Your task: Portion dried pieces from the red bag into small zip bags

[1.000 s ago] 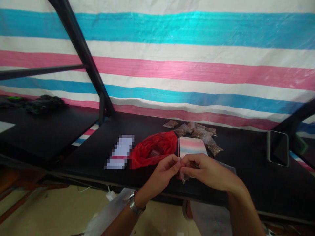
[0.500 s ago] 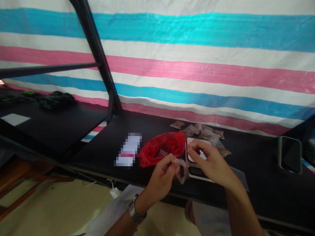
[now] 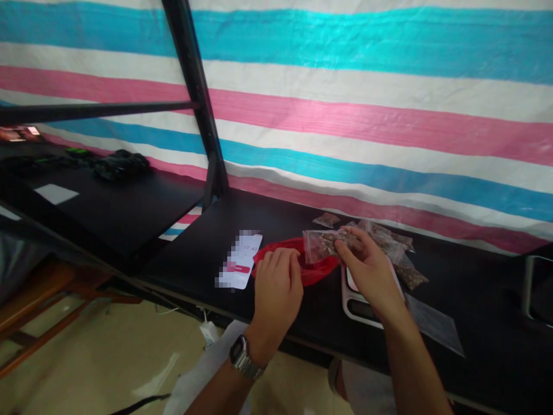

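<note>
My right hand (image 3: pixel 371 268) pinches a small clear zip bag (image 3: pixel 317 245) holding small brownish pieces, too small to name. That bag hangs over the red plastic bag (image 3: pixel 319 274), its flat end pointing left. On the near left rim of the red bag, the curled fingers of my left hand (image 3: pixel 279 288) are closed; their tips are partly hidden. Beneath my right hand lies a white digital scale (image 3: pixel 365 317), its plate mostly covered. Behind and to its right sit several filled zip bags (image 3: pixel 410 276).
A flat clear bag (image 3: pixel 434 323) lies right of the scale. A lit phone (image 3: pixel 244 262) is left of the red bag, and another phone (image 3: pixel 540 288) sits at the right edge. A black metal post (image 3: pixel 196 86) rises at the left, before a striped sheet (image 3: pixel 367 109).
My left hand has let go of the small clear bag and moved to the red bag's rim. My right hand now holds a filled zip bag above it. The view has shifted.
</note>
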Tool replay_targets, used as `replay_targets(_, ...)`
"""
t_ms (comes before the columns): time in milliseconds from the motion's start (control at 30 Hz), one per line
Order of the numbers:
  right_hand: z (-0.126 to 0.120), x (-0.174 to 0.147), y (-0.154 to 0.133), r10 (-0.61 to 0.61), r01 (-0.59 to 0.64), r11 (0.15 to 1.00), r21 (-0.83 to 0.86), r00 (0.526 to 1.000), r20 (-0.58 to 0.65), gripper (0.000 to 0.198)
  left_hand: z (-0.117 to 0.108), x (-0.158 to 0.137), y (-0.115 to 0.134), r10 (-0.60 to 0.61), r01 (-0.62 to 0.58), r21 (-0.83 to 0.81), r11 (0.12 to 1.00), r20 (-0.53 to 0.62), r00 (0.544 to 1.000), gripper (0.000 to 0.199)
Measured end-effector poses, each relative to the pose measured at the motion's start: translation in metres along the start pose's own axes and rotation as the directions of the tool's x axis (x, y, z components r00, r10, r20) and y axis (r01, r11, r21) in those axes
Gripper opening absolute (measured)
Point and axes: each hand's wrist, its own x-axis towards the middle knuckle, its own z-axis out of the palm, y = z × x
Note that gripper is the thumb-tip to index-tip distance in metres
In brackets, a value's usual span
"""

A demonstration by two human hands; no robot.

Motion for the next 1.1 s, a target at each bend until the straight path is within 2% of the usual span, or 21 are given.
replay_targets(33,0.002,0.001,0.003,-0.027,0.025,0.999,-0.031,0.999,-0.044,0.056,0.002,-0.001,-0.002,0.006,-0.007,0.128,0.992,0.009,1.000,0.026)
replay_targets(100,0.006,0.003,0.007,-0.073,0.059,0.990,-0.132,0.992,-0.104,0.048,0.006,-0.004,-0.006,-0.012,0.003,0.265,0.964,0.034,0.999,0.023)
replay_targets(267,0.014,0.000,0.006,-0.139,0.088,0.900,-0.427,0.986,-0.090,0.033,0.015,-0.013,-0.007,-0.031,0.009,0.315,0.949,0.065,0.997,0.017)
replay_targets(433,0.016,0.000,0.003,-0.147,0.126,0.860,-0.495,0.989,-0.003,0.028,0.018,-0.013,-0.007,-0.041,0.016,0.292,0.956,0.079,0.996,0.013)
replay_targets(567,0.013,0.001,0.000,-0.200,0.190,0.843,-0.503,0.979,0.035,0.026,0.022,-0.012,-0.003,-0.037,0.018,0.225,0.974,0.080,0.996,0.013)
replay_targets(633,0.009,0.000,-0.003,-0.208,0.203,0.828,-0.523,0.977,0.050,0.029,0.022,-0.013,0.003,-0.020,0.011,0.165,0.986,0.053,0.998,0.012)
replay_targets(733,0.002,-0.001,-0.006,-0.164,0.174,0.794,-0.582,0.984,0.070,0.034,0.016,-0.009,0.009,0.039,-0.036,0.062,0.997,-0.047,0.998,0.011)
replay_targets(800,-0.003,-0.001,-0.007,-0.133,0.153,0.769,-0.620,0.988,0.078,0.036,0.008,0.003,0.009,0.060,-0.055,0.046,0.997,-0.107,0.992,0.011)
replay_targets(867,-0.006,0.000,-0.007,-0.128,0.151,0.754,-0.639,0.988,0.082,0.037,0.000,0.025,0.004,0.024,-0.012,0.101,0.995,-0.122,0.992,0.011)
replay_targets(933,-0.008,0.001,-0.008,-0.131,0.161,0.746,-0.646,0.987,0.094,0.037,-0.005,0.052,-0.004,-0.054,0.068,0.237,0.969,-0.066,0.996,0.011)
replay_targets(1033,-0.011,0.002,-0.010,-0.130,0.159,0.732,-0.663,0.987,0.094,0.037,-0.001,0.086,-0.020,-0.062,0.063,0.300,0.952,-0.012,0.998,0.015)
replay_targets(1100,-0.014,0.002,-0.011,-0.123,0.154,0.726,-0.671,0.988,0.094,0.037,0.006,0.095,-0.029,-0.061,0.050,0.343,0.938,0.021,0.998,0.018)
